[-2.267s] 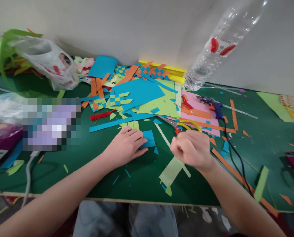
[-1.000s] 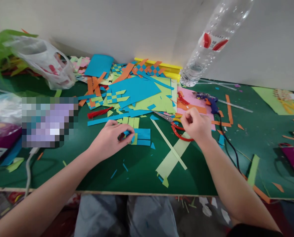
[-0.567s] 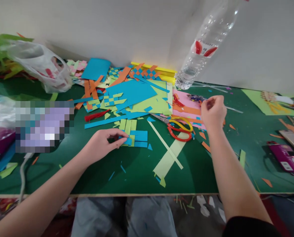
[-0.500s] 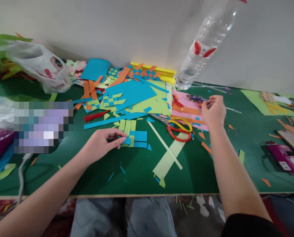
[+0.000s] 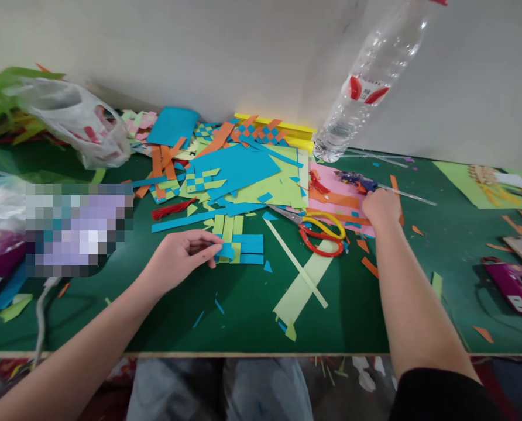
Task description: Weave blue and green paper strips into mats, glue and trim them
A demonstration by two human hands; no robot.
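Observation:
My left hand rests on the green table and pinches the left edge of a small woven piece of blue and light-green paper strips. My right hand is out to the right, closed as a fist over the handle of a blue glue gun that lies on a pink sheet; only the gun's front end shows. Scissors with red and yellow handles lie between my two hands, untouched.
A heap of blue, green and orange paper fills the back middle. A clear bottle leans by the wall, a plastic bag sits at back left. Light-green strips lie near the front edge. Purple devices are at right.
My right hand left the scissors, reached right and back to the glue gun, and closed down on it. My left hand stayed on the woven piece, shifting its pinch slightly.

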